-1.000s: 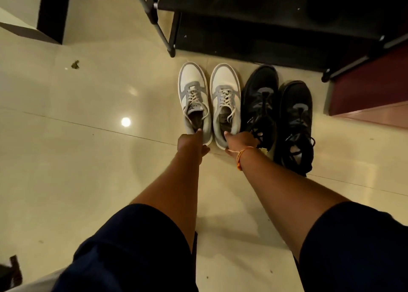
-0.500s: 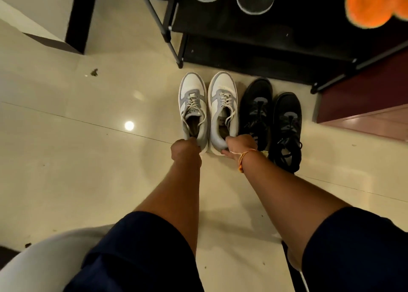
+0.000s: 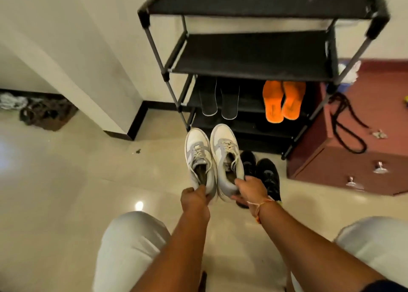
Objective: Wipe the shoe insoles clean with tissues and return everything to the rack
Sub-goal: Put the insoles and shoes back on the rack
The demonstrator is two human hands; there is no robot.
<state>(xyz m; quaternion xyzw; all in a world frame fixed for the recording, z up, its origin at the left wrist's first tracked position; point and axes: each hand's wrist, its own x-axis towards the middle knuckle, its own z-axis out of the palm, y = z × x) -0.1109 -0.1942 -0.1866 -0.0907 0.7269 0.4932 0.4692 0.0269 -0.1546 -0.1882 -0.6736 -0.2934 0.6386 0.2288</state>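
Observation:
Two white and grey sneakers hang above the floor, toes pointing at the black shoe rack (image 3: 254, 70). My left hand (image 3: 194, 200) grips the heel of the left sneaker (image 3: 197, 157). My right hand (image 3: 250, 190) grips the heel of the right sneaker (image 3: 225, 154). A pair of black sneakers (image 3: 265, 174) stands on the floor just right of them, partly hidden by my right hand. On a lower rack shelf lie two dark insoles (image 3: 218, 99) and a pair of orange insoles (image 3: 283, 100).
A maroon cabinet (image 3: 344, 159) with metal knobs stands right of the rack, a black cord (image 3: 346, 123) on its top. A wall corner (image 3: 123, 123) juts out at the left, with shoes (image 3: 42, 112) on the floor behind it. My knees fill the bottom.
Both hands have lifted the white sneakers off the floor and raised them toward the rack. The view has tilted up, so the rack's upper shelves now show.

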